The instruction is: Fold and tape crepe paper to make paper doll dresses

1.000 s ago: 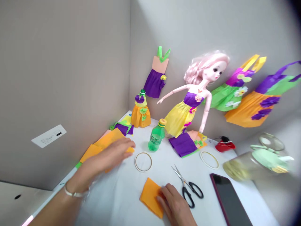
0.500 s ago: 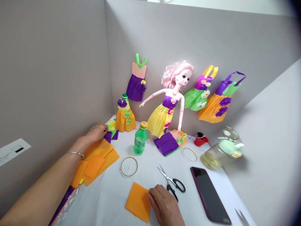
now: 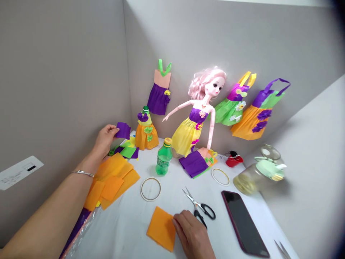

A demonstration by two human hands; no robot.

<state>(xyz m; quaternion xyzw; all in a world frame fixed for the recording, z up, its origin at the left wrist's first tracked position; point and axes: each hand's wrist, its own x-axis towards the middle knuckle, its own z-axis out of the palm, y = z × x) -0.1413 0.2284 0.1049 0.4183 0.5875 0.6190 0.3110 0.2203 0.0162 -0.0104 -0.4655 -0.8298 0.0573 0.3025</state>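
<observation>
My left hand (image 3: 105, 139) pinches a small purple piece (image 3: 123, 130), raised above the pile of green, yellow and purple scraps (image 3: 128, 151) at the table's back left. Under my left wrist lie several orange sheets (image 3: 111, 181). At the front, my right hand (image 3: 192, 230) has its fingers together on the right edge of a folded orange square (image 3: 161, 229) lying flat on the table. Black-handled scissors (image 3: 201, 208) lie partly open just beyond my right hand.
A green bottle (image 3: 164, 158) stands mid-table near two hoops (image 3: 150, 189). Behind are a doll (image 3: 198, 104) and a bottle in an orange skirt (image 3: 147, 135). To the right lie a phone (image 3: 244, 223), a red bucket (image 3: 234, 160) and a glass jug (image 3: 250, 180). Small dresses hang on the wall.
My left hand has lifted off the scrap pile, moving up and slightly left, with the purple piece now in its fingers. My right hand stays at the orange square. The view has shifted slightly.
</observation>
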